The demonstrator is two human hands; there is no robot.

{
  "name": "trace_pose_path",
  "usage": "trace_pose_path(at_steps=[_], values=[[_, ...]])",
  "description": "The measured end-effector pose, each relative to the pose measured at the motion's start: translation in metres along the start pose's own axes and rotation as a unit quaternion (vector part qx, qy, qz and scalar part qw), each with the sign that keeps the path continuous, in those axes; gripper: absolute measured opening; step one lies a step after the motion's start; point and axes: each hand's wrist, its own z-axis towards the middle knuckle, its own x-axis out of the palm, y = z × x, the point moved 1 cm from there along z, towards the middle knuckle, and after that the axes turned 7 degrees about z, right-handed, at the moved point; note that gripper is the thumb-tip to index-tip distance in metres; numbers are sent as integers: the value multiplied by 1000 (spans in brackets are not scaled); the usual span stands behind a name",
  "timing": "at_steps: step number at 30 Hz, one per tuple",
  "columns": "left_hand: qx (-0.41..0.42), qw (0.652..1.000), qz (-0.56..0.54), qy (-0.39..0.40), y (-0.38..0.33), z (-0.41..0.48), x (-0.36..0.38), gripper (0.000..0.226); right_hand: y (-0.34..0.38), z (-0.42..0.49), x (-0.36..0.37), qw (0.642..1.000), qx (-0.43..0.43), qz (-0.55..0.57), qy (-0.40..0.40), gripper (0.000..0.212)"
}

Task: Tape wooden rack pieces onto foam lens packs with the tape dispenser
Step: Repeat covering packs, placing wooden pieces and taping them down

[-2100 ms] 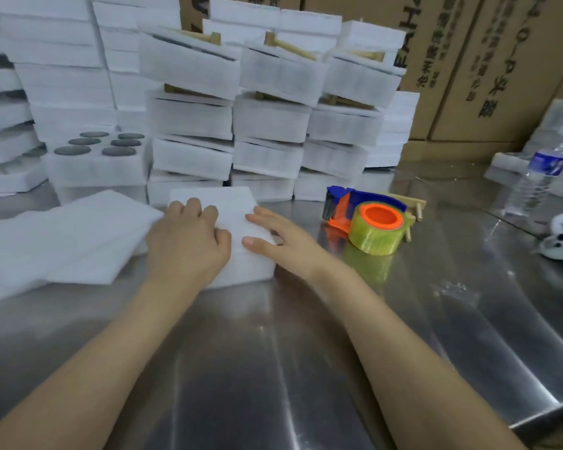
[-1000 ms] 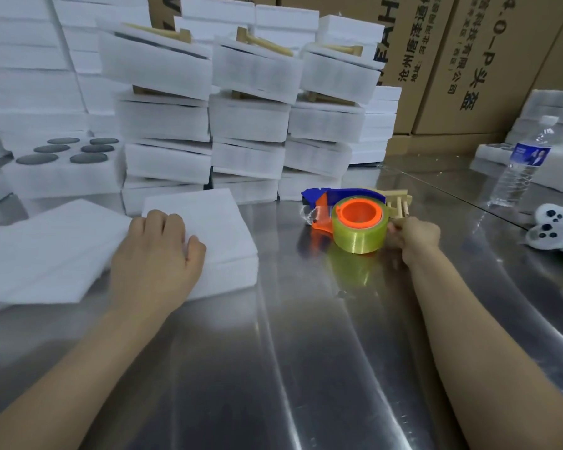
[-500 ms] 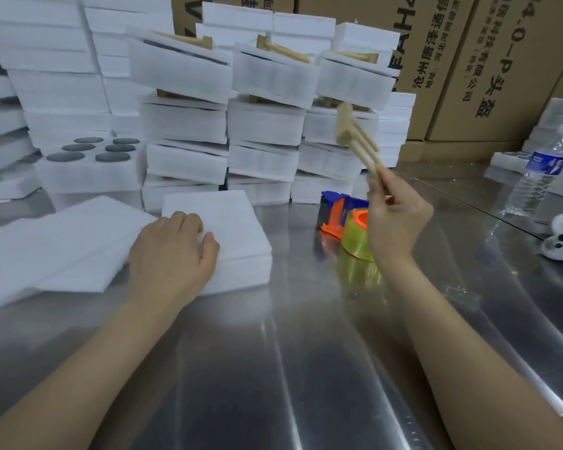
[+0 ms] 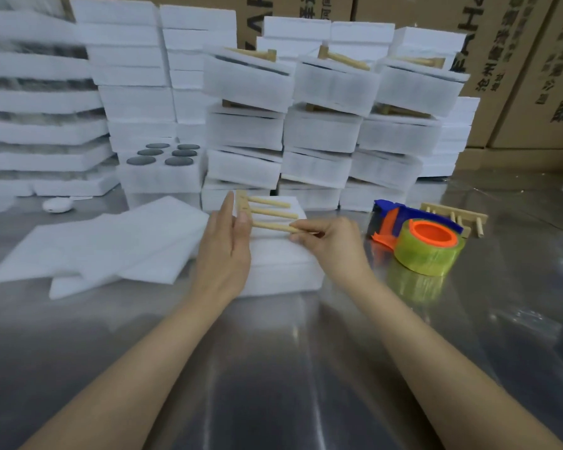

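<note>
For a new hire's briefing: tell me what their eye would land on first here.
The tape dispenser, bright orange, blue and yellow-green, lies on the metal table at right. At centre, the right hand pinches a wooden rack piece on a foam pack, the left hand touching it. Behind rises a wall of stacked foam packs.

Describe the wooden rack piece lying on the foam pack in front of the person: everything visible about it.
The wooden rack piece looks like pale, unfinished wood: a short crossbar at its left end with three round dowels running rightward from it, roughly parallel. It lies flat on top of the white foam pack, toward the pack's far edge. The left hand touches the crossbar end with straight fingers, and the right hand pinches the tip of the nearest dowel.
</note>
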Motion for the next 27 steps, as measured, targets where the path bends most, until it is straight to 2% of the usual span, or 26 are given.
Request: trace_pose_path(at_steps=[3,5,9,13,21,23,24,26,27], values=[[2,1000,18,-16,-1,0,-1,39,-1,1,-4,1000,-5,-5,27,20],[-17,999,42,-2,1,0,0,32,0,2,-5,999,-10,-18,43,18],[-35,998,31,45,3,0,-4,34,2,2,-4,997,-22,-51,57,13],[16,998,46,43,1,-1,-6,34,3,1,-4,998,-13,-51,43,9],[35,997,48,48,6,-2,-5,40,9,-3,-4,999,1,-21,43,11],[-32,997,-67,29,4,-1,-5,43,13,-3,-12,999,-18,-9,29,15],[-103,981,-166,11,2,0,-8,43,14,-1,-22,999,-29,-8,-12,17],[-240,901,-361,-12,0,3,-10,33,10,4,-53,988,-21,-36,-146,23],[-283,870,-403,-8,2,2,-11,29,4,5,-74,973,2,-83,-213,27]])
